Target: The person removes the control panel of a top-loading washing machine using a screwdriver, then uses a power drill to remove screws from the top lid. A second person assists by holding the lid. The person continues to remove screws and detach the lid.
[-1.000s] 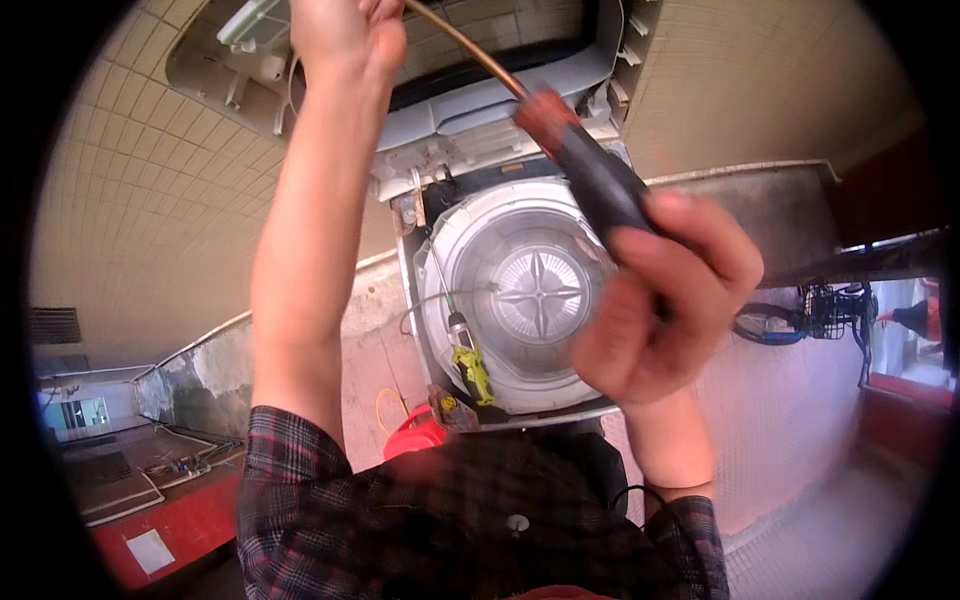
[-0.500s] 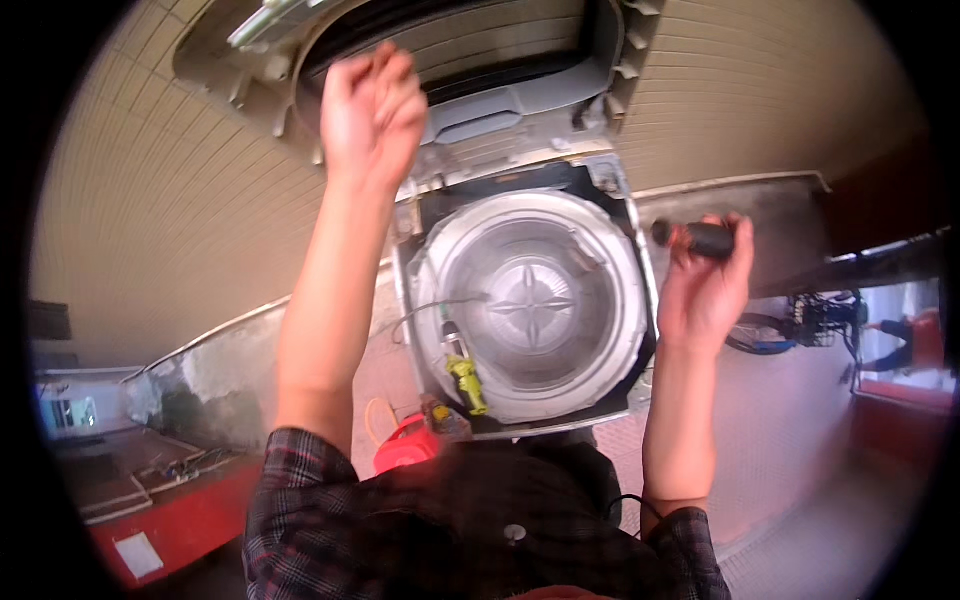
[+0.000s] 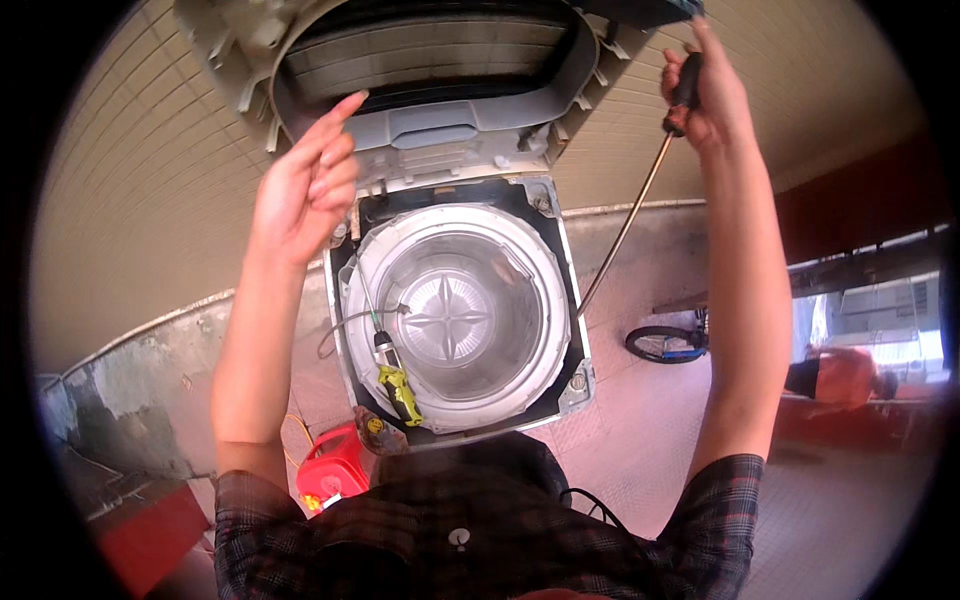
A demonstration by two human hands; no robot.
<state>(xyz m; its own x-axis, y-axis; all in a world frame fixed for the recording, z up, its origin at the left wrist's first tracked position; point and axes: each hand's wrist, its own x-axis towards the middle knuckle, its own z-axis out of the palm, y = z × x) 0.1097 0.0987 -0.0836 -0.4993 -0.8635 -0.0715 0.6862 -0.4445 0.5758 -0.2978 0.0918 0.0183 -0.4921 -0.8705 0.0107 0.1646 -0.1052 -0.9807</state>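
Note:
My left hand (image 3: pixel 310 185) is in front of the raised top panel (image 3: pixel 430 130) of a washing machine, index finger stretched out and the others loosely bent, holding nothing visible. My right hand (image 3: pixel 705 105) is high at the right near the panel's dark corner, gripping a long screwdriver (image 3: pixel 650 175) by its black-and-orange handle, shaft slanting down-left toward the machine's side. Below, the exposed drum (image 3: pixel 450 318) shows a star-patterned bottom. A yellow-green power tool (image 3: pixel 398 390) with a long bit rests on the drum's left part, beside a grey cord (image 3: pixel 338 330).
A red plastic container (image 3: pixel 335 455) is on the floor at lower left. A tiled wall (image 3: pixel 150 200) rises behind the machine. A bicycle (image 3: pixel 665 345) stands at right, and a person in red (image 3: pixel 840 375) is farther right. A dark, unclear object (image 3: pixel 465 460) lies below the machine's front edge.
My right hand has risen to the upper right, with the screwdriver's shaft swung to point downward. My left hand has moved down and left. The machine sits further left in view.

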